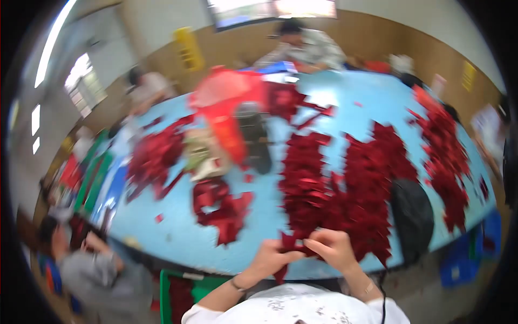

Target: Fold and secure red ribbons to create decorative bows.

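Note:
At the near edge of the table, my left hand (pixel 272 257) is closed on a dark red fabric piece (pixel 292 241), with its thumb pointing right along it. Part of the piece hangs down below my left fingers. My right hand (pixel 335 249) pinches at the piece's right end, its fingertips close to my left thumb. Just beyond my hands lies a long, dense pile of dark red pieces (pixel 303 178). A second pile (pixel 369 194) runs alongside it to the right. Blur hides the finer shape of the held piece.
On the light blue table (pixel 259 216) stand a dark bottle (pixel 252 137) and a red plastic bag (pixel 229 89). A black bag (pixel 411 218) lies by the right pile. More red heaps (pixel 156 154) are at left. A green crate (pixel 202 286) sits below the edge. Several people work around.

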`<action>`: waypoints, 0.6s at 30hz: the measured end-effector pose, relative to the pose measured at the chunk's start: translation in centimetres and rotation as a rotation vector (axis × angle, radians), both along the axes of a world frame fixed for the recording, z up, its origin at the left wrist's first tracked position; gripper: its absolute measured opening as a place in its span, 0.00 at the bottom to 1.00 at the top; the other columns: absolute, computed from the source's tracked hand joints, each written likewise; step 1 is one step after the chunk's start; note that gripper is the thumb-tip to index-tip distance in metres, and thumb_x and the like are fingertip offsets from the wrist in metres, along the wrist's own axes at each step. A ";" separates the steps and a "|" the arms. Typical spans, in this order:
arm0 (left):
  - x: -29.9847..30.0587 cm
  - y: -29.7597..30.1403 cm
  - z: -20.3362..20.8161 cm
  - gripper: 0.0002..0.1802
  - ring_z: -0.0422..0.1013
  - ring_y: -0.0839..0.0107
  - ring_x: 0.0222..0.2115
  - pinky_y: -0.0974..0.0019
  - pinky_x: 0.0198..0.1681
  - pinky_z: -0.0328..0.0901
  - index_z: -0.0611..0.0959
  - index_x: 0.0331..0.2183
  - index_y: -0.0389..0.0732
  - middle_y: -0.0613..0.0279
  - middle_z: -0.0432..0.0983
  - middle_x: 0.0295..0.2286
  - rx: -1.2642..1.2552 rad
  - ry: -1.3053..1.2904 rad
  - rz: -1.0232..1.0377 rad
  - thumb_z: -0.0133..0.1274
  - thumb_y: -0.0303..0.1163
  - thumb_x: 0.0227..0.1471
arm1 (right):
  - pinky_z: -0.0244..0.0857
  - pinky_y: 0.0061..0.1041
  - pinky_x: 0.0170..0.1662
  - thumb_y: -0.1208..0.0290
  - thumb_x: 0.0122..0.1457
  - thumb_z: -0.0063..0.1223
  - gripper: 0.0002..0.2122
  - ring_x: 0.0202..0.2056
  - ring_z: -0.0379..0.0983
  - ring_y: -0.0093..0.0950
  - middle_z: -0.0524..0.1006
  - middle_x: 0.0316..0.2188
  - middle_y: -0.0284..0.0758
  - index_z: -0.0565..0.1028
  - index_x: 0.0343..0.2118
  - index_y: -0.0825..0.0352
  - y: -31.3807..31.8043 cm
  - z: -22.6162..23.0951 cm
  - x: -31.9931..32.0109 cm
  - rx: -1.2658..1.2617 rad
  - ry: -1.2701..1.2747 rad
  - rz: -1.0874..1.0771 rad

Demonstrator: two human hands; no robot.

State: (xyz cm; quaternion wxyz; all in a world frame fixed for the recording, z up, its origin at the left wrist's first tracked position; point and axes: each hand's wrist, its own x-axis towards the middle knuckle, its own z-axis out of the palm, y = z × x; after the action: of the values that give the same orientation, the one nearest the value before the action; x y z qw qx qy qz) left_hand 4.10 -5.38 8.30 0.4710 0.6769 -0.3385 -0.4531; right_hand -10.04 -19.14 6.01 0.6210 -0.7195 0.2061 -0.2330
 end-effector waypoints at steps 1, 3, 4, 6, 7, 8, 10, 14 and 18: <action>-0.3 -0.3 -0.7 0.12 0.66 0.86 0.23 0.75 0.27 0.63 0.83 0.34 0.36 0.70 0.77 0.22 -0.084 -0.005 -0.015 0.61 0.32 0.46 | 0.61 0.17 0.24 0.73 0.51 0.59 0.07 0.21 0.68 0.16 0.75 0.18 0.31 0.78 0.26 0.72 -0.2 -0.3 -0.4 -0.065 -0.017 0.002; -0.2 0.6 -1.3 0.13 0.66 0.86 0.25 0.75 0.28 0.64 0.83 0.35 0.36 0.70 0.77 0.23 -0.183 -0.050 0.039 0.61 0.31 0.46 | 0.61 0.17 0.24 0.75 0.50 0.60 0.06 0.21 0.68 0.15 0.75 0.18 0.30 0.78 0.26 0.72 0.3 0.1 -0.3 -0.110 0.032 0.068; -0.1 0.8 -1.6 0.13 0.66 0.86 0.25 0.76 0.29 0.63 0.83 0.36 0.36 0.70 0.77 0.24 -0.217 -0.008 0.011 0.61 0.30 0.45 | 0.61 0.17 0.24 0.75 0.50 0.60 0.06 0.21 0.68 0.15 0.75 0.18 0.30 0.78 0.26 0.72 0.4 0.3 -0.3 -0.124 0.014 0.122; 0.4 1.9 -2.2 0.13 0.66 0.86 0.26 0.76 0.31 0.63 0.83 0.36 0.37 0.70 0.77 0.24 -0.263 0.019 0.005 0.61 0.30 0.45 | 0.61 0.16 0.24 0.75 0.51 0.60 0.06 0.21 0.68 0.15 0.75 0.19 0.30 0.78 0.26 0.73 0.6 0.6 0.1 0.007 0.080 0.191; 0.4 2.1 -2.5 0.13 0.66 0.86 0.26 0.77 0.30 0.63 0.83 0.36 0.37 0.71 0.77 0.24 -0.270 0.017 0.001 0.61 0.30 0.45 | 0.61 0.16 0.24 0.75 0.51 0.60 0.06 0.21 0.68 0.15 0.75 0.19 0.30 0.78 0.26 0.73 0.5 0.9 0.1 -0.002 0.078 0.206; 0.4 2.2 -2.7 0.13 0.66 0.86 0.26 0.77 0.28 0.63 0.83 0.36 0.37 0.72 0.76 0.24 -0.275 0.017 -0.008 0.62 0.30 0.45 | 0.61 0.15 0.24 0.75 0.51 0.59 0.05 0.22 0.69 0.15 0.75 0.19 0.30 0.78 0.27 0.73 0.5 1.1 0.2 -0.008 0.086 0.223; 0.9 2.6 -3.3 0.13 0.66 0.86 0.25 0.77 0.27 0.62 0.83 0.36 0.37 0.73 0.76 0.24 -0.281 0.018 -0.015 0.62 0.31 0.46 | 0.62 0.15 0.25 0.77 0.51 0.58 0.05 0.22 0.69 0.14 0.76 0.20 0.30 0.78 0.27 0.74 0.7 1.3 0.5 -0.012 0.104 0.250; 1.8 2.7 -3.5 0.13 0.65 0.86 0.26 0.76 0.29 0.62 0.83 0.36 0.37 0.72 0.75 0.24 -0.305 0.081 -0.058 0.62 0.31 0.46 | 0.64 0.15 0.26 0.76 0.53 0.57 0.05 0.24 0.70 0.15 0.76 0.21 0.31 0.78 0.28 0.74 1.4 1.8 1.2 0.075 0.091 0.216; 1.9 2.0 -3.2 0.13 0.65 0.85 0.27 0.76 0.29 0.61 0.83 0.36 0.38 0.71 0.75 0.24 -0.287 0.118 -0.230 0.62 0.32 0.46 | 0.65 0.17 0.27 0.75 0.53 0.57 0.06 0.25 0.71 0.15 0.76 0.21 0.31 0.78 0.30 0.73 0.9 1.1 0.0 0.002 0.054 0.186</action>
State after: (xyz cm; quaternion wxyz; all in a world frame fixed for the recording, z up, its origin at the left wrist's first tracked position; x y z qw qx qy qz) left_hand 5.98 -3.41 5.12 0.5270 0.5320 -0.4465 -0.4898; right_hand -10.03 -18.28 7.12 0.6348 -0.7410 0.1554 -0.1544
